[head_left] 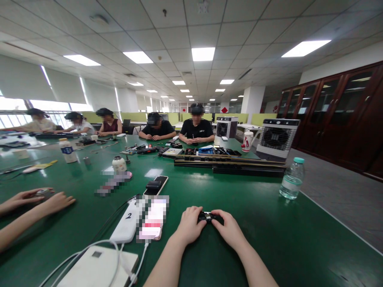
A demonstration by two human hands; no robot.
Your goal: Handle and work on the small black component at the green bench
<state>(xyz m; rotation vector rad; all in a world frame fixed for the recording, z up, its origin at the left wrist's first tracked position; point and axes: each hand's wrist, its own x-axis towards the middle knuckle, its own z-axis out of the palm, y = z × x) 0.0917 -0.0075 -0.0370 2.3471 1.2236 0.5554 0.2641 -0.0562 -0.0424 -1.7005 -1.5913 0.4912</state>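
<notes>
Gripping a small black boxy part, my left hand and right hand rest on glossy green tabletop.

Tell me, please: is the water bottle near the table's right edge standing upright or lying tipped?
Upright. The bottle stands on its base on the table, with its teal cap on top.

Your left hand and right hand meet over the green table, both pinching a small black part between the fingertips. Just to your left lie a white power bank marked 2 and a white charger box with cables. A water bottle stands well off to your right. A neighbour's hands rest at the far left.
</notes>
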